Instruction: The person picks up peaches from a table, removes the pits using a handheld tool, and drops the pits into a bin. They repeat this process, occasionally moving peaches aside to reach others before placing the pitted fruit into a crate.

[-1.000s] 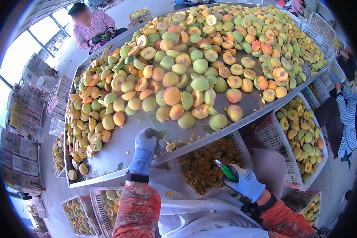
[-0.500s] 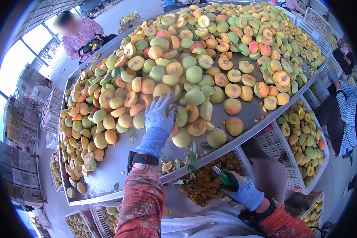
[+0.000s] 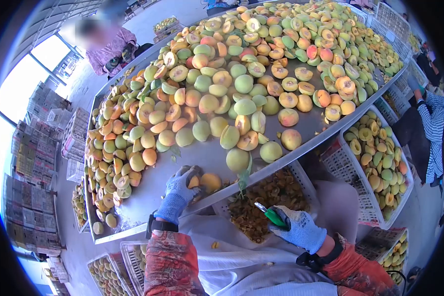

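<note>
an apron (image 3: 237,259) covers the person's lap on the near side of the table (image 3: 133,209). short of the table's near edge, the right hand (image 3: 301,229) wraps closed around the green handle of a tool (image 3: 273,217), its metal tip pointing toward the table. beneath that edge sits a crate (image 3: 304,178) of brown scraps (image 3: 266,209). on the table, just inside its near edge, the left hand (image 3: 175,195) curls its fingers at a cut piece (image 3: 194,182), with a rounder fruit (image 3: 210,182) right beside; whether the fingers pinch or only touch, i cannot tell. off the table's near left corner stand slatted baskets (image 3: 130,262) of fruit, and off its right edge a bin (image 3: 341,172) is heaped with halves. farther in, a broad pile (image 3: 232,79) of green to orange fruit, much of it halved, covers most of the table. past the table's right edge a checked sleeve (image 3: 435,140) shows. left of the table rise stacks (image 3: 29,202), and beyond its far left edge is a co-worker (image 3: 108,52) in a patterned pink top
</note>
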Tool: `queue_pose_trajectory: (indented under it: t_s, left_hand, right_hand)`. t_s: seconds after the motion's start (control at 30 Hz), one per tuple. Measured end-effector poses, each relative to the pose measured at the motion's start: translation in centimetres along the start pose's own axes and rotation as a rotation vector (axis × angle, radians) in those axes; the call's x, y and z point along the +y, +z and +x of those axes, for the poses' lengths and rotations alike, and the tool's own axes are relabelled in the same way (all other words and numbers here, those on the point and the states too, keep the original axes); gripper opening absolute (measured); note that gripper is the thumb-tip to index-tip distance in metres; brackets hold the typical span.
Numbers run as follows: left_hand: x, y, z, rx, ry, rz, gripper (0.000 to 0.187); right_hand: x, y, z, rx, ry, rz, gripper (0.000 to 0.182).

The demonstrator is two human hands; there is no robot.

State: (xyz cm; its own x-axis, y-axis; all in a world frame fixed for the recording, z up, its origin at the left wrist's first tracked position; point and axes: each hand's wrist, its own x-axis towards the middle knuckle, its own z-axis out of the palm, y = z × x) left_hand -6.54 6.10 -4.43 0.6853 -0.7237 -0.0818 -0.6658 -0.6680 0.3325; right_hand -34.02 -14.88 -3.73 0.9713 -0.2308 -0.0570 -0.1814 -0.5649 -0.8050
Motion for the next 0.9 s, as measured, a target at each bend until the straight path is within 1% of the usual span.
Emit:
queue_pose_trajectory:
  t_s: [0.1, 0.17, 0.2, 0.27, 0.3, 0.33, 0.37, 0.4, 0.43, 0.47, 0.5, 0.53, 0.6, 0.63, 0.67, 0.73, 0.77, 0.8, 0.87, 0.9]
  left_hand:
    - [-3.2, 1.7, -1.5, 0.061, 0.015, 0.048, 0.054]
    - [-4.7, 2.5, -1.8, 0.287, -0.090, -0.776, 0.053]
    - [-3.3, 1.1, -2.3, 0.348, -0.225, -0.962, 0.044]
    - [-1.0, -1.9, -4.0, 0.349, -0.347, -1.772, 0.044]
    - [-0.2, -1.8, -4.6, 0.336, -0.238, -2.022, 0.050]
    - [3.0, -2.5, -6.5, 0.231, -0.189, -2.287, 0.056]
    - [4.6, -2.6, -7.5, 0.147, -0.171, -2.309, 0.057]
    - [5.6, -2.3, -8.3, 0.055, -0.156, -2.336, 0.058]
    - [6.1, -1.6, -8.9, 0.053, -0.176, -2.341, 0.058]
    - [6.7, -0.8, -9.5, 0.071, -0.246, -2.280, 0.058]
    - [7.3, -0.1, -10.0, 0.086, -0.313, -2.218, 0.057]
    - [8.0, 0.5, -10.6, 0.082, -0.327, -2.229, 0.057]
    - [10.0, 0.8, -11.6, 0.182, -0.385, -2.021, 0.055]
    - [11.3, 0.2, -12.3, 0.188, -0.472, -1.976, 0.049]
    - [11.9, 0.3, -12.7, 0.192, -0.475, -1.984, 0.049]
    - [12.7, 0.7, -13.5, 0.179, -0.431, -1.812, 0.049]
    - [13.6, 0.0, -13.5, 0.211, -0.405, -1.797, 0.046]
    - [13.9, -0.3, -13.7, 0.215, -0.408, -1.800, 0.046]
    - [14.2, -0.7, -14.1, 0.084, -0.395, -1.801, 0.045]
    - [14.4, -0.7, -14.2, 0.082, -0.396, -1.801, 0.045]
  right_hand:
    - [-1.1, 0.0, -1.4, 0.004, -0.024, -0.010, 0.047]
    - [-1.9, -0.2, -2.2, 0.002, -0.024, -0.018, 0.047]
    - [-2.5, -0.5, -2.6, 0.014, -0.023, -0.033, 0.046]
    - [-3.1, -0.7, -3.1, 0.022, -0.034, -0.049, 0.046]
    - [-3.2, -0.7, -3.2, 0.043, 0.003, -0.047, 0.046]
    - [-3.7, 0.0, -3.4, 0.054, 0.028, -0.030, 0.045]
    - [-4.1, 0.5, -3.4, 0.064, -0.017, -0.017, 0.047]
    - [-4.6, 0.8, -3.3, 0.054, -0.010, -0.010, 0.047]
    - [-5.3, 1.2, -3.2, 0.059, -0.070, -0.016, 0.047]
    - [-5.9, 1.5, -3.1, 0.065, -0.129, -0.025, 0.048]
    - [-6.3, 1.9, -3.1, 0.069, -0.191, -0.050, 0.053]
    - [-6.7, 2.3, -3.0, 0.059, -0.179, -0.055, 0.053]
    - [-7.4, 3.0, -2.9, 0.096, -0.296, -0.263, 0.054]
    - [-8.0, 2.9, -2.9, 0.051, -0.280, -0.380, 0.054]
    - [-8.0, 2.8, -2.9, 0.043, -0.281, -0.385, 0.054]
    - [-7.7, 3.1, -2.9, 0.119, -0.365, -0.560, 0.057]
    - [-7.5, 3.1, -3.0, 0.088, -0.352, -0.584, 0.061]
    - [-7.3, 3.1, -3.1, 0.083, -0.355, -0.584, 0.061]
    - [-7.0, 3.0, -3.2, 0.123, -0.416, -0.721, 0.062]
    - [-7.0, 3.0, -3.4, 0.122, -0.414, -0.721, 0.062]
